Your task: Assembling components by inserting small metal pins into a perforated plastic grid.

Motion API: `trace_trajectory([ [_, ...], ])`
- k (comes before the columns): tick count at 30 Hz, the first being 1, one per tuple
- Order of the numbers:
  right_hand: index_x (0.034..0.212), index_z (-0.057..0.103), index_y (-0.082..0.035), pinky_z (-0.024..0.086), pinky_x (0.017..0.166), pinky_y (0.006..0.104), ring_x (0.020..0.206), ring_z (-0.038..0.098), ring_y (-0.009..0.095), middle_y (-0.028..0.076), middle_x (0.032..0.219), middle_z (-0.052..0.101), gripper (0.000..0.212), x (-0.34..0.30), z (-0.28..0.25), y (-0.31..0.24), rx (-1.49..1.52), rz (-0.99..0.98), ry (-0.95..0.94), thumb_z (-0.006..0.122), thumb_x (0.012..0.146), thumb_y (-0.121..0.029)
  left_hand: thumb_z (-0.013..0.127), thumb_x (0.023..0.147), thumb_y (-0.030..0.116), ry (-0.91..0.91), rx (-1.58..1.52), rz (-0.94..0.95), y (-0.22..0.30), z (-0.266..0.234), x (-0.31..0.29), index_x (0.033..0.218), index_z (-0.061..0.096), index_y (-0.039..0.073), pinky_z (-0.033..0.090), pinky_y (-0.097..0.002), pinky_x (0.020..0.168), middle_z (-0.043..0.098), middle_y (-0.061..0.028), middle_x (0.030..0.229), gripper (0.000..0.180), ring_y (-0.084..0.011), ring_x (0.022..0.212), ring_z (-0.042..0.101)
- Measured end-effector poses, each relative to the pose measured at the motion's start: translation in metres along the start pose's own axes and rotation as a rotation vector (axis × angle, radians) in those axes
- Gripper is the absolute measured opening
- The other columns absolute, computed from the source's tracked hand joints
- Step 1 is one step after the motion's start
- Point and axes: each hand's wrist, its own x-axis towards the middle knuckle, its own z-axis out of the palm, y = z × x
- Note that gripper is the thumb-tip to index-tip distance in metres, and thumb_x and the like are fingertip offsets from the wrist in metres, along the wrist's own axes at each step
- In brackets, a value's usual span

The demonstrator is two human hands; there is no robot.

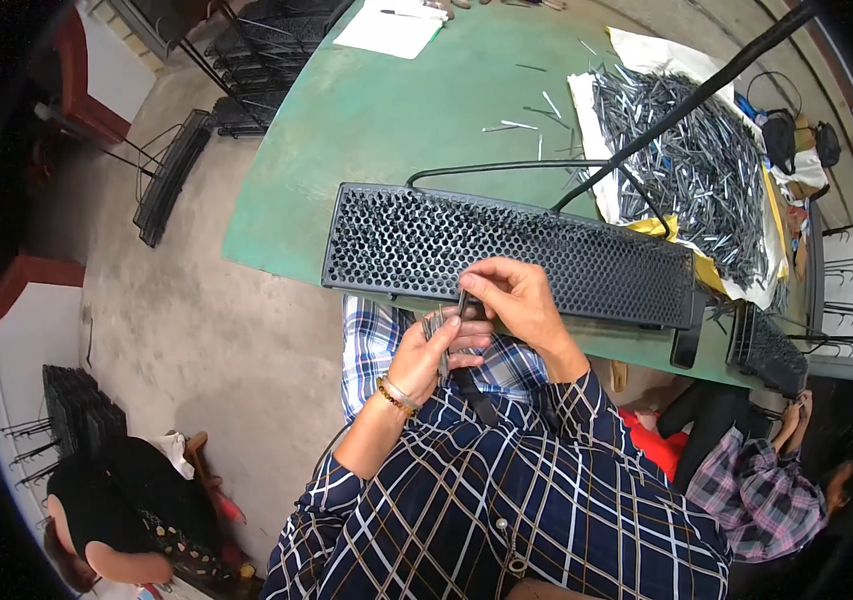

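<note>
My left hand (417, 358) is closed around a small bunch of thin metal pins (438, 326), held upright between thumb and fingers. Just above it, my right hand (525, 306) pinches a slim dark pin (463, 299) between thumb and forefinger, close to the left fingertips. Both hands are in front of the near edge of a long black rack (567, 252) full of round holes, which lies along the green table's front edge. Dark pin ends seem to fill many holes in its left half. A bent black rod handle (507, 167) rises from the rack's far side.
A heap of loose metal pins (687, 160) lies on white and yellow sacking at the right of the green table (297, 190). Several stray pins and a paper (387, 32) are farther back. Other racks (175, 178) stand on the floor. People sit at lower left and right.
</note>
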Motion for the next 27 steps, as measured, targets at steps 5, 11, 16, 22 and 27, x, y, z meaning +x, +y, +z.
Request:
trace_trajectory([
  [5,0.096,0.069,0.000,0.040,0.048,0.0179,0.057,0.051,0.003,0.000,0.076,0.065,0.016,0.008,-0.005,-0.004,-0.056,-0.126,0.232,0.069,0.087,-0.013,0.047,0.100,0.023,0.067,0.037,-0.020,0.001,0.006,0.003,0.124,0.049,-0.002,0.058,-0.0342,0.076,0.063,-0.0192,0.112,0.034,-0.0234,0.095,0.066],
  [11,0.097,0.070,0.000,0.043,0.053,0.0198,0.061,0.056,0.006,0.005,0.082,0.067,0.015,0.032,-0.013,0.002,-0.216,-0.403,0.350,0.068,0.085,-0.009,0.047,0.099,0.024,0.132,0.055,-0.044,-0.003,0.013,0.000,0.125,0.048,-0.001,0.057,-0.0320,0.074,0.063,-0.0190,0.112,0.035,-0.0216,0.094,0.065],
  [16,0.095,0.069,0.001,0.049,0.062,0.0259,0.071,0.064,0.016,0.011,0.085,0.069,0.015,0.037,-0.019,0.008,-0.304,-0.550,0.308,0.068,0.083,-0.006,0.047,0.099,0.023,0.177,0.027,-0.052,-0.009,0.018,0.001,0.123,0.050,0.000,0.057,-0.0318,0.072,0.063,-0.0191,0.112,0.033,-0.0209,0.093,0.065],
  [22,0.095,0.069,0.001,0.052,0.064,0.0292,0.075,0.067,0.022,0.012,0.086,0.069,0.014,0.040,-0.030,0.004,-0.432,-0.597,0.244,0.068,0.082,-0.005,0.047,0.099,0.024,0.202,-0.011,-0.047,-0.015,0.025,0.000,0.123,0.050,0.000,0.056,-0.0315,0.073,0.064,-0.0185,0.112,0.033,-0.0213,0.094,0.065],
  [27,0.095,0.068,0.000,0.052,0.065,0.0300,0.074,0.066,0.024,0.012,0.086,0.068,0.014,0.041,-0.035,0.003,-0.514,-0.716,0.211,0.068,0.082,-0.006,0.045,0.100,0.020,0.218,-0.038,-0.066,-0.019,0.026,-0.001,0.125,0.048,-0.001,0.057,-0.0308,0.074,0.063,-0.0187,0.114,0.033,-0.0200,0.094,0.065],
])
